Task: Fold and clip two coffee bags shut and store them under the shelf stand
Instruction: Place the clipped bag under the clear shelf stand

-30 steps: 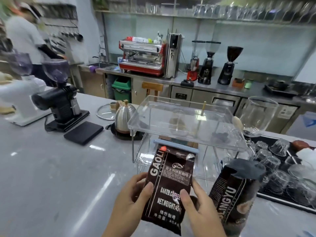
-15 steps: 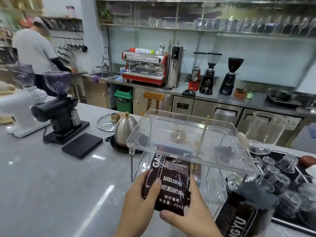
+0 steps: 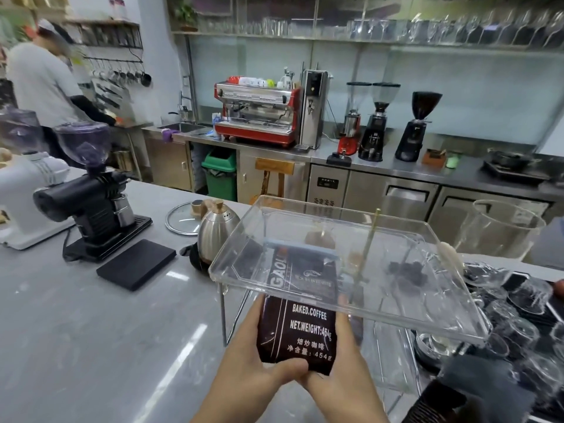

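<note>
A dark brown coffee bag (image 3: 300, 328) with white lettering lies half under the clear shelf stand (image 3: 396, 319) on the grey counter. A light blue clip (image 3: 300, 244) closes its folded top, seen through the clear tray. My left hand (image 3: 253, 358) grips the bag's left side and bottom edge. My right hand (image 3: 338, 374) holds its right side and lower corner. A second dark coffee bag (image 3: 464, 389), its top rumpled, stands at the lower right, partly cut off by the frame.
A steel kettle (image 3: 218, 232) stands left of the stand, with a black scale pad (image 3: 136, 263) and black grinder (image 3: 91, 196) further left. Upturned glasses on a dark mat (image 3: 518, 303) crowd the right. A person (image 3: 39, 83) works at the far left.
Both hands have pushed the clipped bag forward, further under the clear stand. The view has tilted up, and the second bag has slid toward the lower right corner.
</note>
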